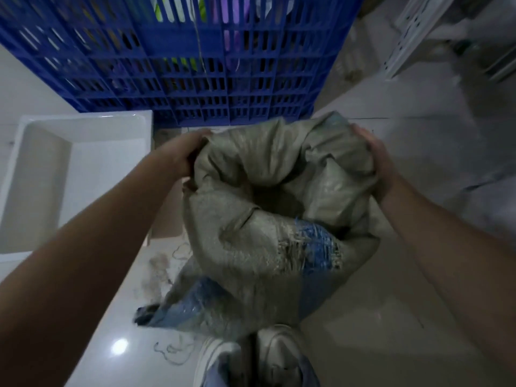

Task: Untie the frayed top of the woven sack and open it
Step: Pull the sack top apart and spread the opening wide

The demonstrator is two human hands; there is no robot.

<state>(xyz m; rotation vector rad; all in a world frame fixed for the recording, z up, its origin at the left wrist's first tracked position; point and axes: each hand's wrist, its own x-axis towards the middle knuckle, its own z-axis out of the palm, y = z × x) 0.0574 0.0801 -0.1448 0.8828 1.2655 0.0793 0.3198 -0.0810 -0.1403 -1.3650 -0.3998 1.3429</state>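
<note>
A grey-green woven sack (259, 219) with blue frayed patches stands on the floor in front of me. Its top is spread apart, and a dark opening shows near the middle. My left hand (184, 155) grips the sack's rim on the left side. On the right side, my right hand (377, 157) holds the bunched rim. Torn blue and tan threads hang on the near face of the sack. What lies inside is too dark to tell.
A blue plastic crate (178, 60) with coloured items stands behind the sack. A white tub (83, 129) sits at the left. Loose threads (170, 350) lie on the glossy floor. My shoes (251, 358) are below the sack. A white metal rack (413, 32) is at the far right.
</note>
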